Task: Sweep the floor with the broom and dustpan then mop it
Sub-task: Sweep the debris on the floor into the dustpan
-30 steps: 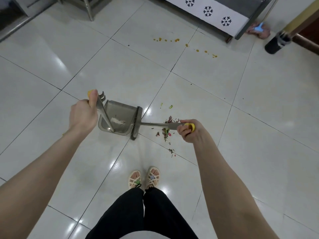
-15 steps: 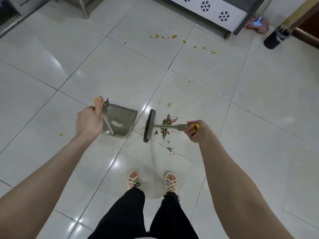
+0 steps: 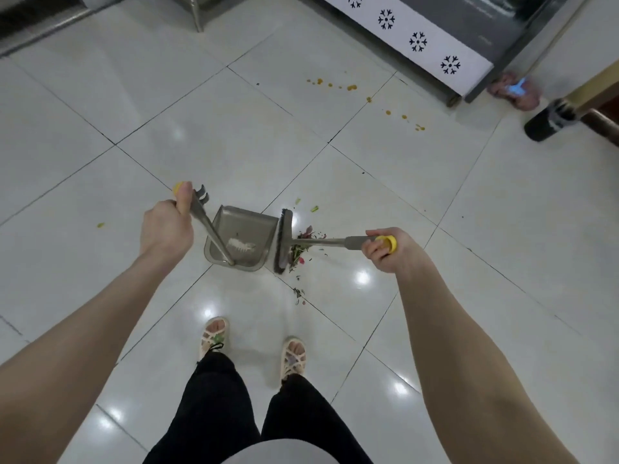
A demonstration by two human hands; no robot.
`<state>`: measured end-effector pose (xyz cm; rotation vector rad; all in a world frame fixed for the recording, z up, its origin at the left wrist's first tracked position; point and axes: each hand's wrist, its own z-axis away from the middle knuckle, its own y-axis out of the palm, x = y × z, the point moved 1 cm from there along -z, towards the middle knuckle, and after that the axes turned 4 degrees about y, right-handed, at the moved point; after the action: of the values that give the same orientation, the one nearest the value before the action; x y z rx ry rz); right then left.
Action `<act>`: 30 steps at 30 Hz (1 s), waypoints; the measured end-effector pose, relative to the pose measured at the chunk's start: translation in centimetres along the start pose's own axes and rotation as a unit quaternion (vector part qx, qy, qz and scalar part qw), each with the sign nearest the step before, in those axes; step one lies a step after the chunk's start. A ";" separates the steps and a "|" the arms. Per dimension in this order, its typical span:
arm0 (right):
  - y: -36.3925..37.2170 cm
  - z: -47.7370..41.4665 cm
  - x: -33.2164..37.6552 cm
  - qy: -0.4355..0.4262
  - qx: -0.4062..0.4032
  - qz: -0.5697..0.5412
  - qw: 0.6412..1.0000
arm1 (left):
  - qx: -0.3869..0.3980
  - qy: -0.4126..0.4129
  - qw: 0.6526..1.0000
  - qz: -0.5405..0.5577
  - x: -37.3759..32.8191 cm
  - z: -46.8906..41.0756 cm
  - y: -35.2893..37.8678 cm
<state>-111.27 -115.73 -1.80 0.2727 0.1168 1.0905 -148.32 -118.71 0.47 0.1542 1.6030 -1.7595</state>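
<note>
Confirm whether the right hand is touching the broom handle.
Touching. The head view shows the right hand with fingers curled round the broom handle near its yellow end cap.

Dustpan (image 3: pixel 244 226) edge behind broom (image 3: pixel 283 242)

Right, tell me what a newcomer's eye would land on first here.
Dead centre, the left hand grips the grey dustpan by its handle while the right hand holds the broom, its brush at the pan's open edge. Just right of the brush lies a small pile of green and pink scraps. Farther off, near the snowflake-patterned panel, orange crumbs trail across the white tiles.
</note>
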 end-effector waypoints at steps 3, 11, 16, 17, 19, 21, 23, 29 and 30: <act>-1.1 0.4 0.2 0.008 0.014 0.040 0.999 | -0.028 0.018 0.999 -0.023 -0.5 3.1 0.4; -2.3 0.0 -2.1 0.043 0.018 0.119 0.992 | -0.064 -0.008 0.997 -0.041 0.7 8.9 0.2; -3.5 -0.2 -4.4 0.069 0.031 0.150 0.986 | -0.056 -0.041 0.997 -0.033 2.9 11.4 0.9; -3.8 -0.2 -5.2 0.072 0.031 0.154 0.985 | -0.058 -0.055 0.997 -0.019 3.4 12.3 1.0; -4.2 -0.2 -6.7 0.074 0.023 0.156 0.985 | -0.072 -0.081 0.994 0.008 3.8 14.2 1.1; -4.6 0.0 -8.1 0.075 0.013 0.165 0.983 | -0.074 -0.097 0.992 0.020 4.6 15.9 1.1; -5.0 0.0 -9.1 0.078 0.008 0.180 0.981 | -0.067 -0.113 0.991 0.024 5.3 16.9 1.3; -6.2 0.1 -8.5 0.094 -0.040 0.278 0.955 | -0.079 -0.129 0.988 0.026 4.4 19.9 2.2; -6.4 0.1 -8.0 0.098 -0.050 0.297 0.948 | -0.077 -0.121 0.990 0.016 4.2 20.2 2.6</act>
<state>-109.43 -125.57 -3.77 0.1043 0.1615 1.7196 -142.17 -138.52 0.39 -0.1034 1.5404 -1.5579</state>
